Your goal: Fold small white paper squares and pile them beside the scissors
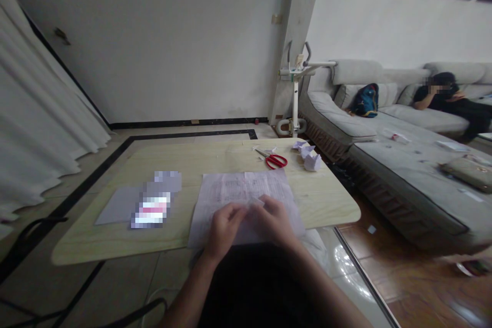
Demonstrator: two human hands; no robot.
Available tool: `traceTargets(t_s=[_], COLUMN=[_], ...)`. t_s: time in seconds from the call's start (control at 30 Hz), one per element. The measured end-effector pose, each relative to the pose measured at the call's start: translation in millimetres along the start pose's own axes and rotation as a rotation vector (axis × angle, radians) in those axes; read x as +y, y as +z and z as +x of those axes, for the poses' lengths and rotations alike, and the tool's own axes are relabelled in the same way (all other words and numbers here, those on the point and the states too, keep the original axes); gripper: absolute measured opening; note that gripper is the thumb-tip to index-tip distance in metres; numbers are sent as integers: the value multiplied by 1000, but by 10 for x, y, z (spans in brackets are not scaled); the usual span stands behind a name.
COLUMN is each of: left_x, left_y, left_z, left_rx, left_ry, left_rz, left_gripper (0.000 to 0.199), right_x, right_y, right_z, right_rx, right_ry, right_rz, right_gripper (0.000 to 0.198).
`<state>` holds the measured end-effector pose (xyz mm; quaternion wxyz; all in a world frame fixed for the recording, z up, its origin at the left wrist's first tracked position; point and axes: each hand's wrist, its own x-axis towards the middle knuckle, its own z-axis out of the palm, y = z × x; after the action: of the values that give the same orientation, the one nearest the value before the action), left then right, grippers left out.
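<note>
Over a large printed sheet of paper (221,189) near the table's front edge, my two hands meet with fingers bent. My left hand (224,228) is closed in a pinch, its fingertips close to the right hand's. A small white piece of paper (257,202) shows at the fingers of my right hand (275,220), which is closed on it. Whether the left fingertips also grip that piece is hard to make out. Beyond the sheet lie red-handled scissors (275,161), with a few paper scraps (271,149) by the blades.
Several folded paper shapes (312,162) stand at the table's (184,243) far right. On the left lie a white sheet (117,206) and a bright, blurred-out object (154,210). A grey sofa (407,174) with a seated person (446,97) is to the right.
</note>
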<state>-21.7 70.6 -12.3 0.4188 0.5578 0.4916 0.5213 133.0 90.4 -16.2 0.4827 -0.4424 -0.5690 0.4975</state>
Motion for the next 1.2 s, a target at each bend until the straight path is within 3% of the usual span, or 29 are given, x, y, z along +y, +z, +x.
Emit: traceTargets(t_s=[0.27, 0.73, 1.2], left_x=[-65, -48, -43], left_y=[26, -5, -23], left_z=[23, 11, 32], left_rx=[-53, -7, -25], left_ry=[-39, -1, -12], left_rz=[-29, -13, 19], left_gripper=[18, 19, 21], right_x=[47, 57, -52], right_y=[-35, -26, -59], right_z=[-2, 35, 0], right_rx=[-11, 28, -66], right_ry=[12, -31, -92], right_rz=[5, -64, -118], right_gripper=[34, 33, 31])
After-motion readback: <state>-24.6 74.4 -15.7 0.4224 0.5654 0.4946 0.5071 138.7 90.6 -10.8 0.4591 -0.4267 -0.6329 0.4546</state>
